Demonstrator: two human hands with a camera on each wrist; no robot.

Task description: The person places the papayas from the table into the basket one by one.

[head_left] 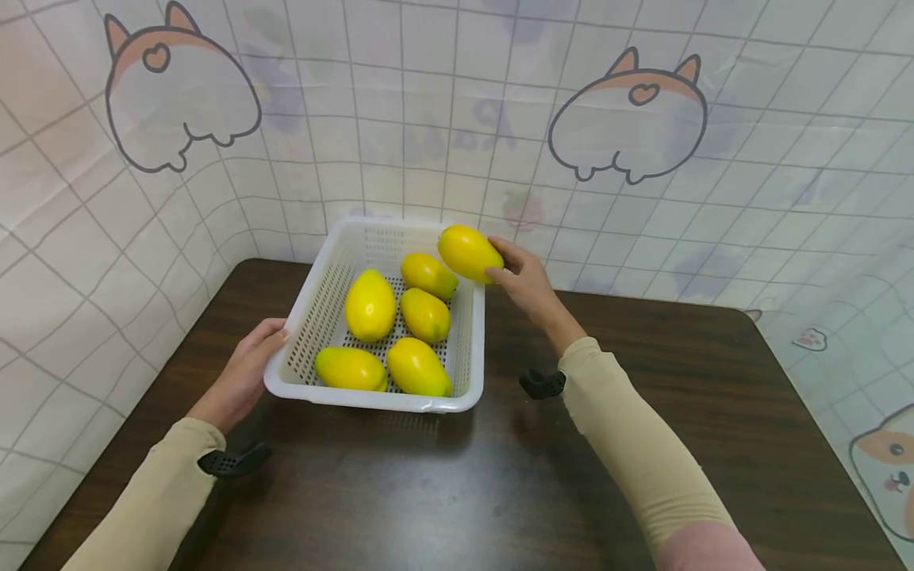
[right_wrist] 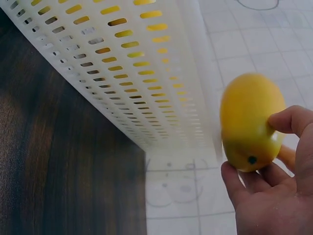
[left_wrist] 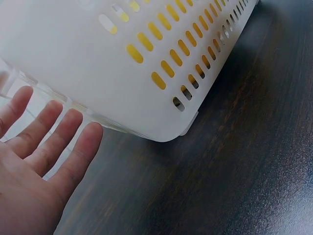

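Note:
My right hand (head_left: pixel 527 284) holds a yellow mango (head_left: pixel 470 254) between thumb and fingers, over the right back rim of a white plastic basket (head_left: pixel 378 403). In the right wrist view, that mango (right_wrist: pixel 252 120) shows a dark stem spot at its lower end, and the thumb presses its side. My left hand (head_left: pixel 246 369) holds the basket's left rim, the thumb lying on top. The left wrist view shows its fingers (left_wrist: pixel 80 144) reaching up to the rim from outside. Inside the basket lie several more yellow mangoes (head_left: pixel 370 305) with greenish ends.
The basket stands on a dark brown wooden table (head_left: pixel 443 500), near its back left. Behind it and along both sides hangs a white gridded cloth (head_left: pixel 400 103) with cartoon animal drawings. Black straps (head_left: pixel 234 460) circle both wrists.

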